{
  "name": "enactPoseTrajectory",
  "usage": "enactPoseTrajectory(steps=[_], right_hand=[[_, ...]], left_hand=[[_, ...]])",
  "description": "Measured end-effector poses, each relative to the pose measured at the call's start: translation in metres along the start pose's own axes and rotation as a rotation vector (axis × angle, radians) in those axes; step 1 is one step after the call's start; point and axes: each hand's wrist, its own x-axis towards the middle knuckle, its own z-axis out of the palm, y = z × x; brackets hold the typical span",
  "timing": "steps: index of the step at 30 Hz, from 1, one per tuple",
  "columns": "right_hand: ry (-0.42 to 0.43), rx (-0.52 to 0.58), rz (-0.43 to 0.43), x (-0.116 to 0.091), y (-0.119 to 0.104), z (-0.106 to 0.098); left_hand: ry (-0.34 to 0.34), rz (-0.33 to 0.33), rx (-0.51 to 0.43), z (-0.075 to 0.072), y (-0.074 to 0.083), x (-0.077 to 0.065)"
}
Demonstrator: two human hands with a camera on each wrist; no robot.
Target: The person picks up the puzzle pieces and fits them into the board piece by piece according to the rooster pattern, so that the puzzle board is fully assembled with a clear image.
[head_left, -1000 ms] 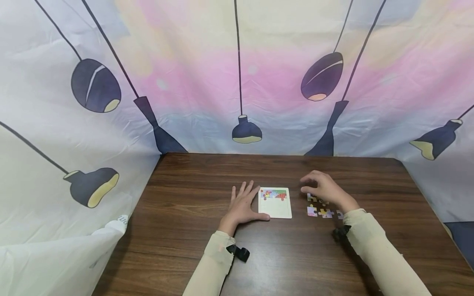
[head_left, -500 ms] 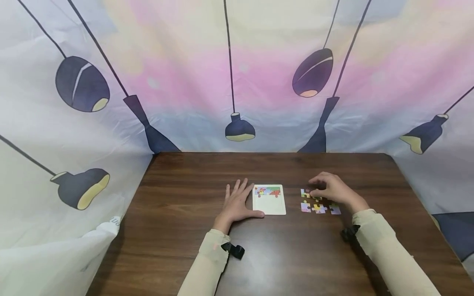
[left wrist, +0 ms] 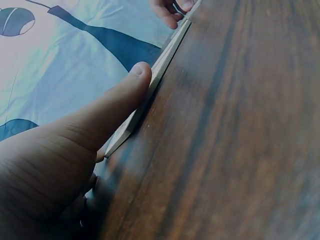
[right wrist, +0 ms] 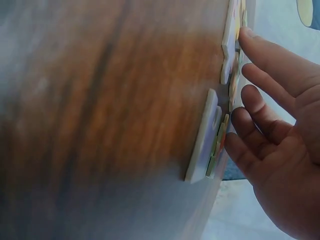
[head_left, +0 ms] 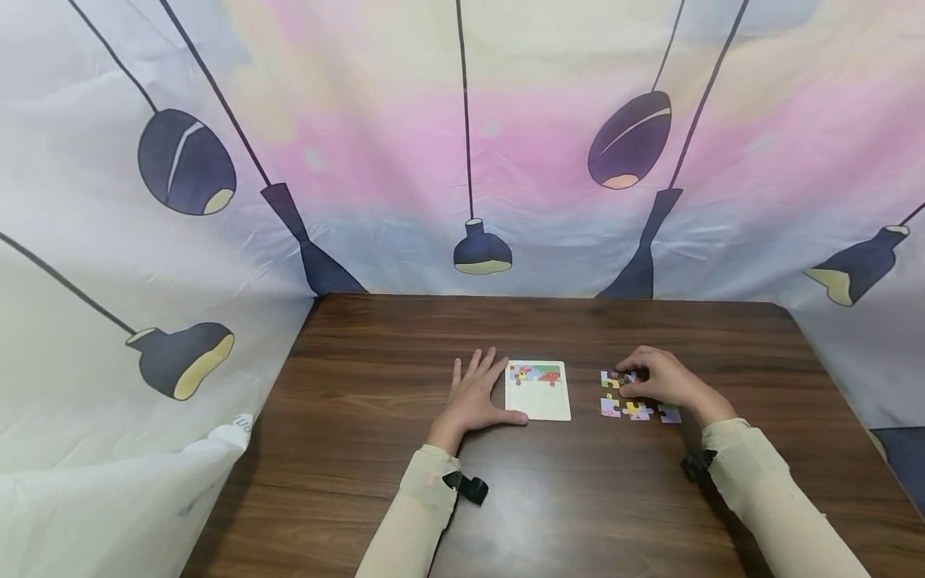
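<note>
In the head view a square white puzzle tray [head_left: 538, 403] lies at mid-table, a strip of joined colourful pieces along its far edge. My left hand [head_left: 473, 403] is spread along the tray's left side, thumb at the near edge. The left wrist view shows that thumb [left wrist: 112, 107] straight beside the tray's edge [left wrist: 157, 75]. My right hand [head_left: 668, 381] is over loose puzzle pieces [head_left: 637, 411] right of the tray, thumb and index fingertips apart around a piece in the far row. In the right wrist view its fingers [right wrist: 262, 117] are loosely bent right at the pieces [right wrist: 202, 142].
The dark wood-grain table [head_left: 390, 345] bears the tray and pieces. Behind it hangs a pastel curtain [head_left: 405, 144] printed with lamps. White cloth [head_left: 144, 482] borders the left side. Each sleeve has a black wrist camera, such as the left one [head_left: 470, 487].
My right hand has come down over the far-row pieces and shifted slightly right and nearer. My left hand keeps its place by the tray. The head view swung left and back.
</note>
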Motion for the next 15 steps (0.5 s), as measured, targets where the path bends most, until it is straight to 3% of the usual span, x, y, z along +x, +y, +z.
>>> enactPoseTrajectory(steps=[15], right_hand=[[0.003, -0.032, -0.036, 0.0026, 0.0018, 0.0035]], left_hand=[[0.001, 0.002, -0.024, -0.0029, 0.0022, -0.0015]])
